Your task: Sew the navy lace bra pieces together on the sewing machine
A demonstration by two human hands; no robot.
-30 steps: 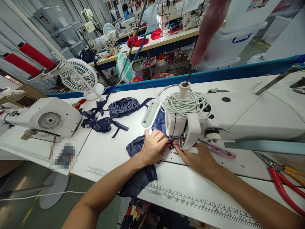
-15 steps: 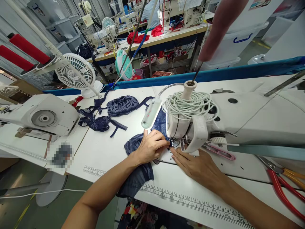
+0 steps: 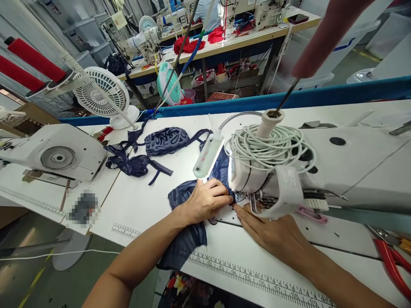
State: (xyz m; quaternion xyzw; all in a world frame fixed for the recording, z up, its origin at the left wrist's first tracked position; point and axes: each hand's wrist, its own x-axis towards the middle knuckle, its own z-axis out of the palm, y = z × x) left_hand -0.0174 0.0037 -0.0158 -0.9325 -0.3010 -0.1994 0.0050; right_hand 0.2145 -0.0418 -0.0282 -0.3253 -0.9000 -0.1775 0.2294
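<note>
My left hand [image 3: 208,200] is closed on a navy lace garment piece [image 3: 181,193], pinching its edge beside the needle area of a white sewing machine [image 3: 253,175]. Part of the navy cloth runs behind the hand toward the machine, and a darker plain portion [image 3: 184,246] hangs over the table's front edge. My right hand [image 3: 269,226] lies flat with fingers stretched out on the machine bed, its fingertips close to the same cloth edge. Part of this hand is hidden under the machine head. A small lamp [image 3: 208,156] hangs above my left hand.
More navy lace pieces [image 3: 167,141] lie at the back left. Pink snips [image 3: 313,214] and red-handled scissors [image 3: 390,261] rest at right. A coil of pale cord [image 3: 269,147] sits on the machine head. A second machine [image 3: 64,149] and a fan [image 3: 102,92] stand left.
The view has shifted, so the machine head, snips and scissors appear farther right. Both hands stay by the needle area, with the left still gripping the cloth.
</note>
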